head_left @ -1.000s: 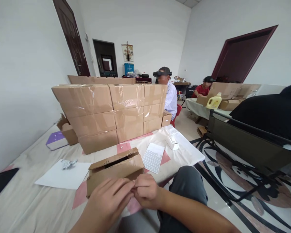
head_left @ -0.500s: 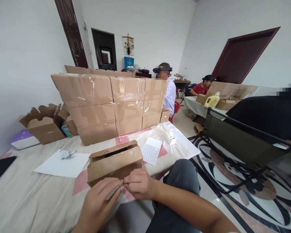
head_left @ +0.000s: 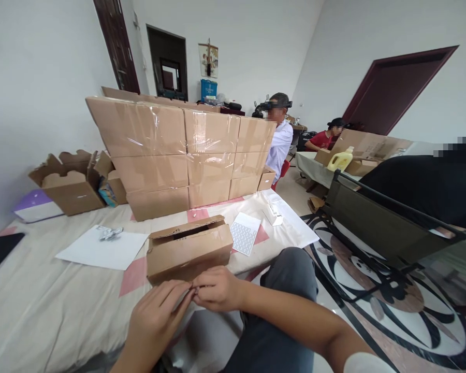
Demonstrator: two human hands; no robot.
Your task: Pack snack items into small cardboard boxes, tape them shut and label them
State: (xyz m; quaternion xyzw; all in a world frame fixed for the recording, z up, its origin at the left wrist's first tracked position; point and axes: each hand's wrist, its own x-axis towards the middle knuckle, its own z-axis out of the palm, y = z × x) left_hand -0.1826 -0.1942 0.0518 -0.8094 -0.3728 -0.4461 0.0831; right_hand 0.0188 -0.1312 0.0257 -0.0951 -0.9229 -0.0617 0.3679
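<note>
My left hand and my right hand meet fingertip to fingertip at the near edge of the cloth-covered table. Both pinch something small that I cannot make out. Just beyond them lies a small brown cardboard box with its top flaps loosely folded. A sheet of small white stickers lies to the box's right. My grey-trousered knee sticks out under the table edge.
A wall of taped cartons stands across the table's far side. Open boxes sit at the left, a white paper with small metal parts nearer. Two other people sit behind. A dark folding frame stands on the right.
The view has tilted and shifted, bringing the open boxes at the left into sight. My hands have stayed pinched together near the small box, drifting slightly left.
</note>
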